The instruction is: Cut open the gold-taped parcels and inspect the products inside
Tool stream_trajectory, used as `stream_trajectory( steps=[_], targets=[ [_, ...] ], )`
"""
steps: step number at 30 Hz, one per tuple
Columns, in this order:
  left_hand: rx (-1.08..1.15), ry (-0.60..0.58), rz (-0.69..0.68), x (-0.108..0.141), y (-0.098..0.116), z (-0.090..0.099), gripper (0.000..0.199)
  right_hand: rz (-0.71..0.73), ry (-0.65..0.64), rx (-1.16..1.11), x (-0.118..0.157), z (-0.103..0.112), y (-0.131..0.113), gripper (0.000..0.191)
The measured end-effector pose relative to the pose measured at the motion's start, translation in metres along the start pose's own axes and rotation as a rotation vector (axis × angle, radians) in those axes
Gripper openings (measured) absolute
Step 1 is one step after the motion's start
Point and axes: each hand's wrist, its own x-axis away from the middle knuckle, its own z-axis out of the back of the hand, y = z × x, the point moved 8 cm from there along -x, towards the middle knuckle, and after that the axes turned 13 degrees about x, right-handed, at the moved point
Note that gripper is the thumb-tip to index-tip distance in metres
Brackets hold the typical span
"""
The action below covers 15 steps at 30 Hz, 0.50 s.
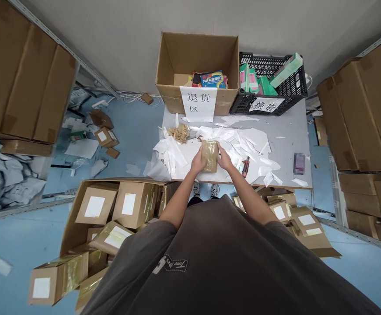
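Gripping a small rectangular tape-wrapped brown cardboard package (210, 156) between left hand (198, 162) and right hand (224, 158), with fingers clamped on opposite sides. Holding it over the near part of the pale grey counter (287, 144), short of crumpled brown paper (179, 133).

Standing with feet (215, 191) slightly apart, both bare forearms (181, 192) angled forward and inward. Holding left grip (198, 161) and right grip (223, 158) opposite each other, a little apart, nearly level, turned inward, with fingers (221, 151) partly curled.
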Motion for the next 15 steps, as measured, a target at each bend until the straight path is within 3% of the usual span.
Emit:
stream_trajectory(
  steps=[3, 6, 9, 11, 15],
  targets=[
    [-0.127, -0.147, 0.022, 0.005, -0.017, -0.014, 0.09, -0.053, -0.136, 0.038, 0.006, -0.032, 0.013, 0.086],
    [-0.298, -0.251, 0.039, 0.009, -0.024, -0.013, 0.092, -0.068, -0.17, 0.111, 0.03, -0.039, 0.03, 0.08],
    [-0.533, -0.287, 0.04, -0.008, -0.013, 0.003, 0.102, -0.139, -0.096, 0.231, 0.059, -0.016, 0.059, 0.078],
    [-0.7, -0.361, 0.01, -0.032, 0.0, 0.008, 0.121, -0.196, -0.052, 0.319, 0.076, 0.005, 0.083, 0.077],
    [-0.945, -0.583, -0.006, -0.078, 0.012, -0.001, 0.158, -0.311, -0.03, 0.394, 0.099, 0.036, 0.138, 0.076]
  ],
)
